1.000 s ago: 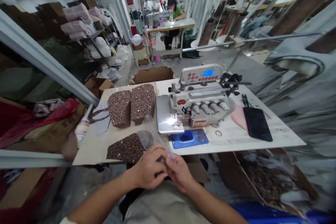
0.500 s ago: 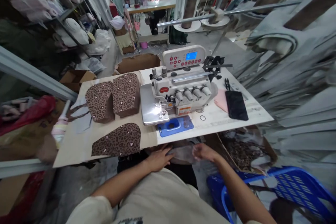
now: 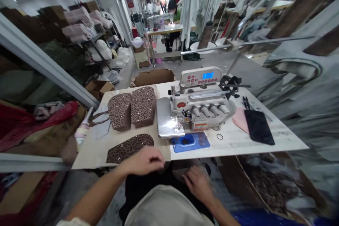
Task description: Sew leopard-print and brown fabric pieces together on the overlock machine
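My left hand (image 3: 145,160) is over the table's front edge, its near fingers loosely curled with a gap to the thumb and nothing visible in it. It overlaps the near corner of a single leopard-print fabric piece (image 3: 127,147) lying flat. Lower and to the right, my right hand (image 3: 198,183) hangs over my lap below the tabletop, fingers loosely apart, slightly blurred, with no object seen in it. Behind the hands stands a white overlock sewing machine (image 3: 201,107), its lamp lit. Two thick stacks of leopard-print pieces (image 3: 143,106) sit left of it.
A blue plate (image 3: 202,141) lies before the machine; a black phone-like slab (image 3: 259,127), pink cloth (image 3: 240,119) and thread snips (image 3: 246,102) are at right. A cardboard box of brown scraps (image 3: 275,183) stands below right. Another person sits at a sewing table (image 3: 164,31) behind.
My left hand has risen from my lap to the table edge by the single fabric piece. My right hand has moved in toward my lap. The view has tilted up and swung left.
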`<state>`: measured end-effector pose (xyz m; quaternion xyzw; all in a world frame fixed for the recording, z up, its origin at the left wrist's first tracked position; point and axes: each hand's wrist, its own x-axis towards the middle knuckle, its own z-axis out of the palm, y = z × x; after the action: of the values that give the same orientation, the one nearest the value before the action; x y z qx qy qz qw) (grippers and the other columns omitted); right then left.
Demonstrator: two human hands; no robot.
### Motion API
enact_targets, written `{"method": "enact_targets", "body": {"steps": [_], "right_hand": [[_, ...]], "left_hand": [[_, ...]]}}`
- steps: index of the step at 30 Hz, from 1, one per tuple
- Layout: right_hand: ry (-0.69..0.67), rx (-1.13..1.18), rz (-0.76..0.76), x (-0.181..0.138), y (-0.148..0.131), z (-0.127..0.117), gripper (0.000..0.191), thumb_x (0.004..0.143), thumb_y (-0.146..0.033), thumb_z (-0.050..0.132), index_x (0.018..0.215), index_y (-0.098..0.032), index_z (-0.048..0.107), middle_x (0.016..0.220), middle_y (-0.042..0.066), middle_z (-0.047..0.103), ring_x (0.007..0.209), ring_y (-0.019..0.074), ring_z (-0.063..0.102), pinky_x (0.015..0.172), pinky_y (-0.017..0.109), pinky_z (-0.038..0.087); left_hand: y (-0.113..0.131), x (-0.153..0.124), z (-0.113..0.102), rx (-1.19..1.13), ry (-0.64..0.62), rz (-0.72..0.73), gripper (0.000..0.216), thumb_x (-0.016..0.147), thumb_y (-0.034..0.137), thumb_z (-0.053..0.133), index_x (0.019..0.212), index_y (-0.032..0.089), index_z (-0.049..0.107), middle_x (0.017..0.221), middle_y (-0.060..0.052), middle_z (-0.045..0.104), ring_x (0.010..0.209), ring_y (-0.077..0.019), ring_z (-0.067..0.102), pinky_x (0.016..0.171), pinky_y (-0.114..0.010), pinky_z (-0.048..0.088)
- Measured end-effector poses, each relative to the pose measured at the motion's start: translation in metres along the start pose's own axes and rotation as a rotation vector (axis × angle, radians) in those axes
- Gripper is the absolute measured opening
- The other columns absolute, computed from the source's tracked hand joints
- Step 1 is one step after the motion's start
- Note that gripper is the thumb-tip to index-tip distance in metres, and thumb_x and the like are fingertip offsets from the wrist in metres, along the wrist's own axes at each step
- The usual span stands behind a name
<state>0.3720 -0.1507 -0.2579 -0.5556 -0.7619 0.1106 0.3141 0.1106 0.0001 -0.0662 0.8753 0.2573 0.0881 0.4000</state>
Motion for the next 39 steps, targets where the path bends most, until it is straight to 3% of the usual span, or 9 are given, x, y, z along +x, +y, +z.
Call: {"method": "enact_targets", "body": {"steps": [4,8,13,16,20,23,27,32,39], "right_hand": [[0.049,0.098,-0.108,0.003,-0.017,0.001,0.026,0.101,-0.018,0.052,0.080,-0.020,0.066,0.070,0.003,0.067,0.068,0.0184,0.065,0.069,0.030,0.049],[0.103,0.119,-0.095,0.016,-0.028,-0.007,0.022,0.099,-0.017,0.055,0.081,-0.022,0.065,0.067,0.002,0.066,0.062,0.0172,0.065,0.061,0.029,0.048],[0.213,0.204,-0.206,0.056,-0.058,-0.025,0.015,0.097,-0.013,0.057,0.089,-0.024,0.063,0.067,0.000,0.065,0.059,0.0164,0.062,0.058,0.028,0.049],[0.322,0.264,-0.221,0.084,-0.081,-0.029,0.019,0.096,-0.010,0.059,0.105,-0.025,0.064,0.077,0.002,0.070,0.068,0.0183,0.066,0.065,0.030,0.055],[0.455,0.167,-0.206,0.114,-0.107,-0.026,0.044,0.092,-0.013,0.064,0.135,-0.021,0.058,0.117,0.016,0.071,0.109,0.0285,0.068,0.092,0.046,0.058],[0.076,0.175,-0.343,0.133,-0.122,-0.028,0.041,0.087,-0.011,0.064,0.126,-0.022,0.067,0.124,0.017,0.071,0.121,0.0319,0.063,0.101,0.052,0.052],[-0.583,0.474,-0.474,0.164,-0.128,-0.030,0.024,0.081,-0.008,0.062,0.094,-0.023,0.074,0.087,0.002,0.078,0.085,0.0185,0.073,0.080,0.027,0.056],[-0.391,0.200,0.175,0.203,-0.125,-0.014,0.047,0.095,-0.021,0.059,0.141,-0.021,0.056,0.109,0.010,0.079,0.097,0.0254,0.075,0.086,0.034,0.055],[-0.388,-0.119,0.290,0.211,-0.128,0.003,0.042,0.101,-0.026,0.055,0.143,-0.022,0.052,0.104,0.010,0.079,0.093,0.0265,0.076,0.078,0.031,0.052]], "left_hand": [[-0.032,0.010,-0.074,0.464,0.580,-0.290,0.020,0.099,0.025,0.054,0.092,0.018,0.071,0.098,-0.009,0.072,0.099,-0.0241,0.064,0.095,-0.038,0.049],[-0.055,0.027,-0.100,0.597,0.529,-0.527,0.009,0.092,0.020,0.063,0.089,0.017,0.071,0.103,-0.013,0.070,0.103,-0.0282,0.063,0.095,-0.041,0.049],[-0.053,0.041,-0.104,0.569,0.591,-0.560,0.021,0.098,0.014,0.049,0.095,0.014,0.070,0.098,-0.017,0.070,0.099,-0.0303,0.064,0.092,-0.042,0.048],[-0.040,0.031,-0.095,0.465,0.605,-0.514,0.025,0.099,0.012,0.046,0.100,0.017,0.070,0.094,-0.011,0.072,0.092,-0.0243,0.067,0.087,-0.035,0.050],[-0.008,-0.027,-0.064,-0.021,0.260,0.003,0.033,0.103,0.025,0.046,0.095,0.022,0.077,0.094,-0.006,0.073,0.090,-0.0180,0.068,0.086,-0.028,0.051],[0.008,-0.090,-0.047,-0.321,-0.039,0.256,0.038,0.100,0.051,0.057,0.092,0.022,0.081,0.086,-0.008,0.070,0.070,-0.0148,0.064,0.068,-0.025,0.050],[-0.009,-0.151,-0.040,-0.390,0.423,0.040,0.038,0.090,0.054,0.072,0.071,0.021,0.075,0.074,-0.005,0.065,0.065,-0.0145,0.062,0.063,-0.024,0.049],[-0.071,-0.170,-0.018,0.073,0.809,-0.452,0.026,0.095,0.035,0.056,0.098,0.022,0.079,0.096,-0.008,0.076,0.090,-0.0233,0.071,0.083,-0.035,0.056],[-0.102,-0.179,0.004,0.267,0.809,-0.472,0.029,0.095,0.030,0.049,0.100,0.021,0.077,0.093,-0.007,0.075,0.088,-0.0222,0.072,0.081,-0.034,0.058]]}}
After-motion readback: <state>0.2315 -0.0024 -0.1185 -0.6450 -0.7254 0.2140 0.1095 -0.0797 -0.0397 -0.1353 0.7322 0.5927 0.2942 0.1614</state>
